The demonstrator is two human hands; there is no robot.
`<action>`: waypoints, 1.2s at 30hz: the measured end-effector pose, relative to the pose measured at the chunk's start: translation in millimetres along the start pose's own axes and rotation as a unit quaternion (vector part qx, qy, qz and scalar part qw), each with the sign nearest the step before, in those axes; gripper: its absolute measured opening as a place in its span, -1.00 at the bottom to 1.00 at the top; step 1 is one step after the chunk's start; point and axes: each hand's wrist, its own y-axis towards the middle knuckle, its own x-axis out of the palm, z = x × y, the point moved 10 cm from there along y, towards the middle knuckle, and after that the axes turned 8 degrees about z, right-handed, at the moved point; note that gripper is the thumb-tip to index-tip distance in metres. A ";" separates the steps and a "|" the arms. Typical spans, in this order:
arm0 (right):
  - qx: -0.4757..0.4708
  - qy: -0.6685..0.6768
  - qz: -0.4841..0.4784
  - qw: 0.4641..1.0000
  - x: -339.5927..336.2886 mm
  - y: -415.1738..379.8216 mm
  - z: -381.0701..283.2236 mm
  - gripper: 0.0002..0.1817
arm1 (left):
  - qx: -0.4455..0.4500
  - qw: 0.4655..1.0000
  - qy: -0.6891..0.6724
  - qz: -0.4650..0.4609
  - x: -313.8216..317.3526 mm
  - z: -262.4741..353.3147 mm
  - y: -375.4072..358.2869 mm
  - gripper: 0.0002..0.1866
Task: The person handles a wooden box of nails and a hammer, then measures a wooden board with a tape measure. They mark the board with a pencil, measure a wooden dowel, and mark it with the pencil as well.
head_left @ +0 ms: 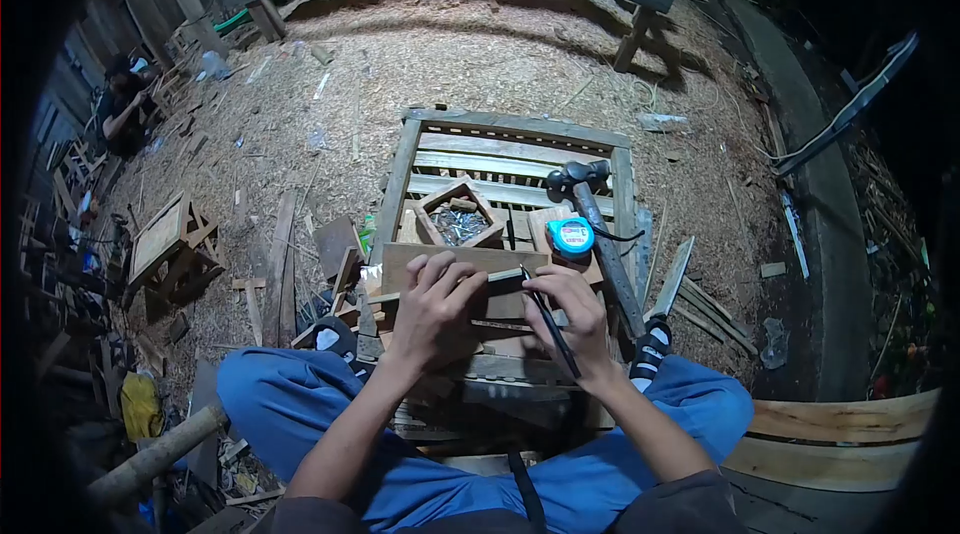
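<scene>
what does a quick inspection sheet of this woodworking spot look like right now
surface: slatted wooden frame lying on a sawdust-covered floor
job's things: wooden board across the frame; left hand presses a ruler on it, right hand holds a pencil
clutter: tape measure, hammer, small box of nails, wood offcuts
grippers: both hands busy, on the board
cables: nothing seen
surroundings: small wooden stool at left, another person crouched far left, dark edges
</scene>
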 end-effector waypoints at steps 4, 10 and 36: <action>0.095 0.040 0.019 0.994 11.5 1.3 15.5 -0.75 | -0.052 0.998 -0.021 0.036 -4.1 -10.2 -2.7 -0.70; 0.093 0.040 0.020 0.995 18.6 -1.5 18.4 -0.79 | -0.053 0.995 -0.017 0.084 -15.7 -8.4 -6.9 -0.79; 0.068 0.026 0.003 0.997 41.3 -5.2 0.1 -0.82 | -0.032 0.993 -0.059 0.095 -10.9 -9.6 -13.6 -0.81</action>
